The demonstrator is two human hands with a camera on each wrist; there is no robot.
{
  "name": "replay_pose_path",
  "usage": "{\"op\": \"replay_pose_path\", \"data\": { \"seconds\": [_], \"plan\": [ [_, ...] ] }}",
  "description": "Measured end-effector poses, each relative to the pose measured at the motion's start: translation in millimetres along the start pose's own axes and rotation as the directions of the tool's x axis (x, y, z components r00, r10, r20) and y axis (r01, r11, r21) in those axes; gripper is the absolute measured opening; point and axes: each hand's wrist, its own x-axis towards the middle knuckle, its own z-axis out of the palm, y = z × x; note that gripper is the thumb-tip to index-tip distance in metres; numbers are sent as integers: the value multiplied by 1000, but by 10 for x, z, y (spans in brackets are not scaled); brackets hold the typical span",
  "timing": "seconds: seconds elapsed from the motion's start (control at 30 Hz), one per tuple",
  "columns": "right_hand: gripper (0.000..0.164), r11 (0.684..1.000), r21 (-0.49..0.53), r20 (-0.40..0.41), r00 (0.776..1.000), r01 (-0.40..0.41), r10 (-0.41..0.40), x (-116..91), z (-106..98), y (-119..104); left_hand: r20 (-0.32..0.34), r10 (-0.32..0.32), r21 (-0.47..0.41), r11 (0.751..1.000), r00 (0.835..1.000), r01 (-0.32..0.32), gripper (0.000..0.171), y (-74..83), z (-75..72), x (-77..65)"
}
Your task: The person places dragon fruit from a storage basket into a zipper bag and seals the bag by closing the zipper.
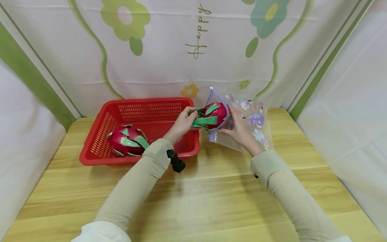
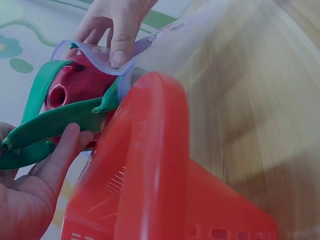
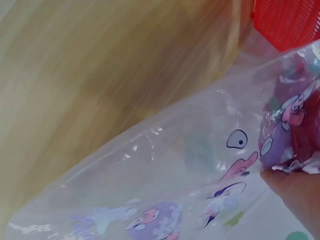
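Left hand (image 1: 182, 121) pinches the dragon fruit (image 1: 220, 110) by its green leaves (image 1: 209, 120); right hand (image 1: 239, 129) grips the clear bag (image 1: 257, 120), mouth round the fruit, beside the red basket (image 1: 101, 134); I judge it light, firm, slick; red middle likely surer than leaves.

Flowered cloth (image 1: 169, 64) behind wooden table (image 1: 208, 198)
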Motion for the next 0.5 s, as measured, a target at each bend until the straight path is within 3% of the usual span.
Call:
{"op": "replay_pose_path", "data": {
  "seconds": [0.2,0.5],
  "plan": [
    [100,996,-86,51,999,19,-14,11,-18,13,-19,-8,122,993,1000,10,37,10,40,30],
    [78,998,-65,38,999,17,-15,2,51,-29,-37,-31,122,992,999,36,39,12,82,47]
  ]
}}
